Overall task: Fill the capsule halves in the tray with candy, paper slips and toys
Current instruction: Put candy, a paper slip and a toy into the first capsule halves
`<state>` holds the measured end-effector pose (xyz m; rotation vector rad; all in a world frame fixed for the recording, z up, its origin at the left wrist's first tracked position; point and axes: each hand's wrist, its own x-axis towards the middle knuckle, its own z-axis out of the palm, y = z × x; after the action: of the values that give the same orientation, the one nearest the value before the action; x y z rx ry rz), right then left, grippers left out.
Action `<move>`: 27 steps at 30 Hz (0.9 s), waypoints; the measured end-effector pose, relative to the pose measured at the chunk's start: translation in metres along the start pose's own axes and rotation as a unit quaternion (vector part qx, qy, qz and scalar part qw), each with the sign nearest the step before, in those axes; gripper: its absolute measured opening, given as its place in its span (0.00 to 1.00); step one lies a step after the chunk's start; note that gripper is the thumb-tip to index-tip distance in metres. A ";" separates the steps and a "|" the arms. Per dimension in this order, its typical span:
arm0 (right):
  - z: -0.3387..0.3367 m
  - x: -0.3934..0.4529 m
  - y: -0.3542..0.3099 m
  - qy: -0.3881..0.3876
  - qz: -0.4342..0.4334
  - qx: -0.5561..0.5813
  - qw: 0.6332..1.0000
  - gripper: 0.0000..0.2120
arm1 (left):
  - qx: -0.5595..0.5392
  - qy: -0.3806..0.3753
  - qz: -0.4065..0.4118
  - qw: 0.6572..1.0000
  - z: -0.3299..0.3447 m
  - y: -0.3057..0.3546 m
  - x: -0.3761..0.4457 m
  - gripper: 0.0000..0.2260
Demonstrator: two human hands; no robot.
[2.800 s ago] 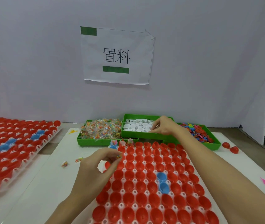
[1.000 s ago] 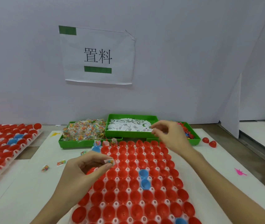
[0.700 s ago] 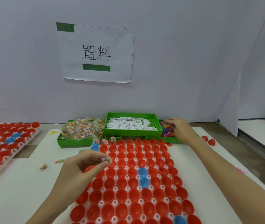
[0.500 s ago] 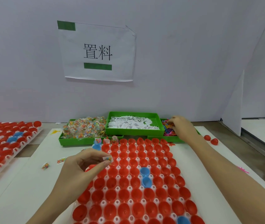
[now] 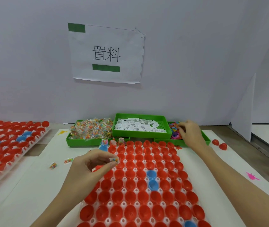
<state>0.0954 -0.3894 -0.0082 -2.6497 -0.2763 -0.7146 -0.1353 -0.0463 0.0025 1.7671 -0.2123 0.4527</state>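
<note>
A white tray [image 5: 121, 203] of red capsule halves [image 5: 132, 164], with a few blue ones [image 5: 151, 174], lies in front of me. My left hand [image 5: 89, 169] hovers over its back left corner and pinches a small candy packet [image 5: 114, 160] between thumb and fingertips. My right hand [image 5: 190, 132] reaches into the right green bin, its fingers curled down into the coloured toys [image 5: 174, 132] and closing on one. Three halves in the back row [image 5: 113, 142] hold fillings.
Green bins of candy [image 5: 91, 130] and paper slips [image 5: 137, 126] stand behind the tray. A second capsule tray [image 5: 7, 145] lies at the left. Loose candy packets [image 5: 53, 165], two red halves [image 5: 219, 144] and a pink toy [image 5: 251, 176] lie on the table.
My right hand left the paper slip bin, crossed over the tray's back edge and went into the toy bin. My left hand kept the candy packet in nearly the same place.
</note>
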 end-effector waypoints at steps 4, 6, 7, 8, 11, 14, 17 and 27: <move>0.000 -0.002 -0.004 0.015 0.014 0.040 0.999 0.09 | 0.004 -0.002 -0.006 1.000 -0.001 -0.001 0.000 0.10; -0.004 -0.005 -0.009 0.042 0.033 0.081 0.995 0.07 | 0.007 0.000 -0.010 1.000 -0.001 -0.001 0.001 0.10; -0.006 -0.007 -0.013 0.060 0.047 0.111 0.991 0.06 | 0.006 0.002 -0.013 1.000 -0.001 -0.001 0.001 0.10; -0.009 -0.010 -0.018 0.080 0.062 0.144 0.984 0.05 | 0.005 0.005 -0.016 1.000 -0.001 -0.001 0.000 0.10; -0.020 -0.016 -0.037 0.121 0.095 0.234 0.960 0.04 | 0.003 0.008 -0.021 1.000 -0.001 -0.001 0.000 0.11; -0.034 -0.026 -0.068 0.091 0.102 0.341 0.930 0.05 | -0.011 0.010 -0.016 1.000 0.000 -0.002 0.000 0.16; -0.048 -0.044 -0.107 0.012 0.070 0.446 0.892 0.06 | -0.026 0.013 -0.014 0.999 0.001 -0.002 0.000 0.17; -0.049 -0.108 -0.183 -0.226 -0.049 0.436 0.870 0.05 | -0.004 0.037 0.019 0.999 0.002 -0.002 -0.001 0.09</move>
<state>-0.0702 -0.2525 0.0316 -1.8767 -0.6791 0.0607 -0.1353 -0.0479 0.0001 1.7373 -0.1947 0.5432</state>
